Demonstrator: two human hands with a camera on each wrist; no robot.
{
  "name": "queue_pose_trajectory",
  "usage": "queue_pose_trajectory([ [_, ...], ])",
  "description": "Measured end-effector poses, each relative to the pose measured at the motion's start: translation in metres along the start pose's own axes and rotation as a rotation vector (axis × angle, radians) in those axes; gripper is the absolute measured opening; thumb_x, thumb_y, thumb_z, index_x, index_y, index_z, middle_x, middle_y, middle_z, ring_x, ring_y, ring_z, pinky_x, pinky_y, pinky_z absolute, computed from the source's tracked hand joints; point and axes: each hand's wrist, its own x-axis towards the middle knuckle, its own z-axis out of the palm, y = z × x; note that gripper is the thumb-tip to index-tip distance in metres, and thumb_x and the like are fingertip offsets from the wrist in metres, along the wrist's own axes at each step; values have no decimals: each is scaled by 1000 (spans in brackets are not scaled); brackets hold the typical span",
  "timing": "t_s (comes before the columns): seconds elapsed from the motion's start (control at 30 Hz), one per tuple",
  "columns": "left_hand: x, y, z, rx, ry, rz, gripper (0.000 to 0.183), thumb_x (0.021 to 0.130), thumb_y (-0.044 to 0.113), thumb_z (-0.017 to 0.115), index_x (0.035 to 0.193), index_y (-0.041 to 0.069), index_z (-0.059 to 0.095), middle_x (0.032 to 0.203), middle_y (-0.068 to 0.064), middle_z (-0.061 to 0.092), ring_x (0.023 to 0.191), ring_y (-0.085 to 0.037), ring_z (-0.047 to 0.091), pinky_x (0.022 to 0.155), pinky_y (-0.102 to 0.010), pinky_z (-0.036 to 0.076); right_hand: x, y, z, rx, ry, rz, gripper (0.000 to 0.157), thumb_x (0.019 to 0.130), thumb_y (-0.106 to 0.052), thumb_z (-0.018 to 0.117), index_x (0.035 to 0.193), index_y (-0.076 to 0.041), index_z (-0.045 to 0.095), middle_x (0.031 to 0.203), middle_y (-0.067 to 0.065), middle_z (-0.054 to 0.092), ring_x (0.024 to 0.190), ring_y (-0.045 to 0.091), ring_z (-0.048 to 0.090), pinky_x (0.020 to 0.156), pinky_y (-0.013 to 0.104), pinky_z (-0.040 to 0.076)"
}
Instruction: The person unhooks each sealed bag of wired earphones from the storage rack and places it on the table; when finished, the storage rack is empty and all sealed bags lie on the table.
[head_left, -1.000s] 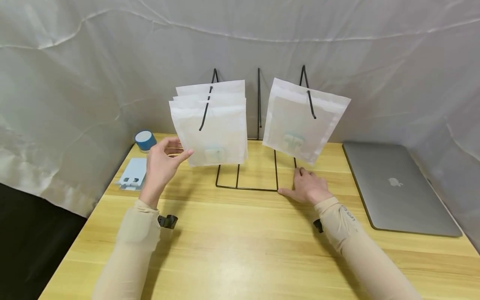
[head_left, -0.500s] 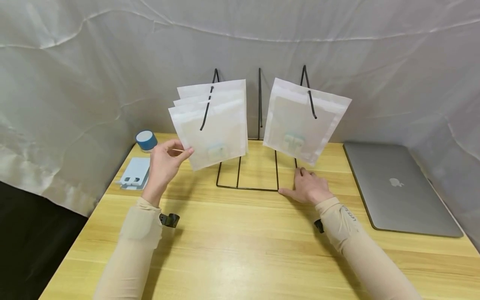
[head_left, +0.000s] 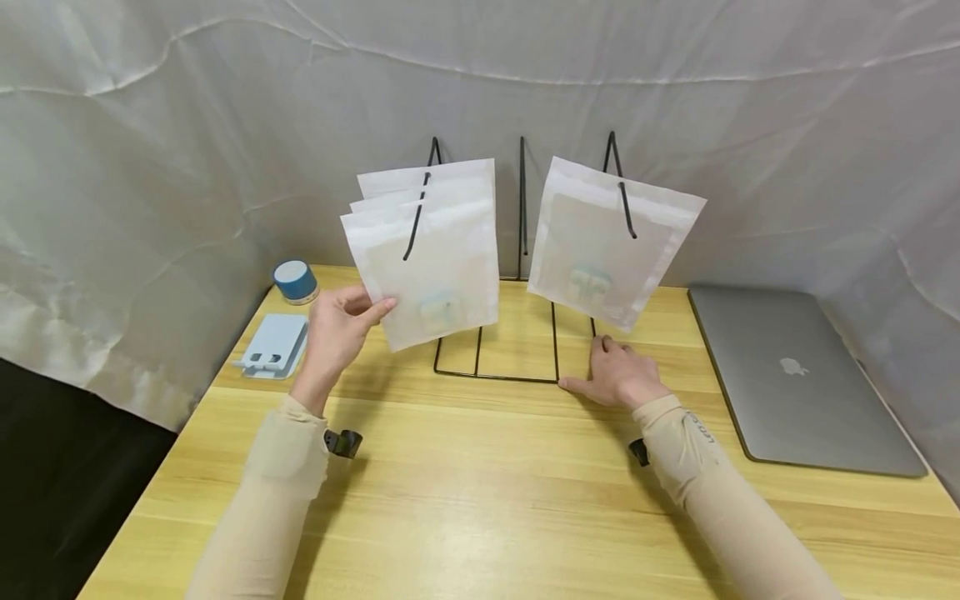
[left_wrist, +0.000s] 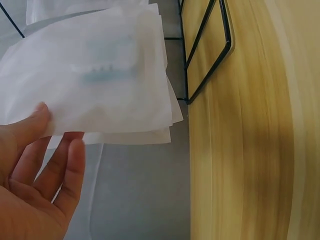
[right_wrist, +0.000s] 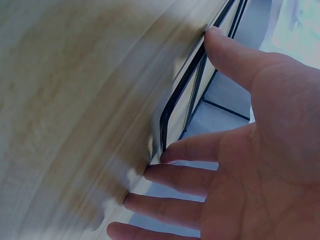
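My left hand (head_left: pixel 339 327) pinches the left edge of the frontmost white translucent pouch (left_wrist: pixel 107 97), thumb in front and fingers behind. This pouch hangs tilted from the left hook of a black wire rack (head_left: pixel 517 380), with two more pouches behind it. A faint blue-green shape shows through its lower part. My right hand (head_left: pixel 621 372) rests at the rack's front right base corner. In the right wrist view its thumb touches the front wire, and the straight index fingertip meets the side wire (right_wrist: pixel 163 131). Another white pouch (head_left: pixel 611 242) hangs tilted from the right hook.
A closed grey laptop (head_left: pixel 795 375) lies at the right of the wooden table (head_left: pixel 480 500). On the left are a light blue holder-like object (head_left: pixel 274 343) and a small blue cylinder with a pale top (head_left: pixel 296 282). The rack's middle hook (head_left: pixel 522 196) holds no pouch. Grey fabric (head_left: pixel 480 42) hangs behind.
The frontmost left pouch has swung, its lower left corner coming down and slightly right with my left hand. It now sits apart from those behind. My right hand stays put.
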Motion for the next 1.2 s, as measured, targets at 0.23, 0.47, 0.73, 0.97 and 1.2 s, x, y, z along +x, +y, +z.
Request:
queue_pose_trajectory([
  [0.23, -14, 0, -3, 20, 22, 55, 22, 87, 30, 78, 96, 9, 79, 87, -3, 75, 72, -17, 55, 56, -27, 35, -1, 0, 0, -2, 0, -1, 104, 87, -73, 53, 146, 10, 31, 146, 32, 38, 124, 52, 45, 75, 60, 52],
  [0.47, -30, 2, -5, 8, 45, 102, 19, 85, 28, 80, 94, 11, 80, 84, 0, 75, 66, -16, 57, 50, -25, 32, 0, 0, -1, 0, -6, -1, 105, 87, -73, 52, 147, 11, 31, 146, 32, 37, 123, 52, 45, 73, 59, 52],
  [0.73, -43, 9, -6, -16, 38, 134, 16, 84, 23, 81, 92, 8, 80, 83, -1, 75, 66, -14, 58, 50, -22, 34, 1, 0, 0, -1, -19, 4, 106, 87, -74, 52, 148, 10, 29, 148, 33, 35, 124, 52, 44, 68, 56, 53],
  [0.97, -55, 11, -10, -24, 29, 142, 12, 84, 19, 82, 88, 8, 80, 80, 0, 74, 62, -16, 56, 50, -23, 34, 1, -1, -1, -1, -19, 0, 105, 88, -73, 51, 149, 9, 28, 149, 32, 34, 126, 53, 42, 70, 58, 53],
  [1.2, -65, 12, -13, -29, 8, 126, 13, 84, 19, 81, 91, 8, 80, 83, 0, 75, 74, -15, 67, 57, -21, 46, 2, 1, -1, -11, -29, 6, 106, 88, -74, 50, 150, 9, 26, 151, 31, 31, 129, 53, 39, 72, 59, 52],
])
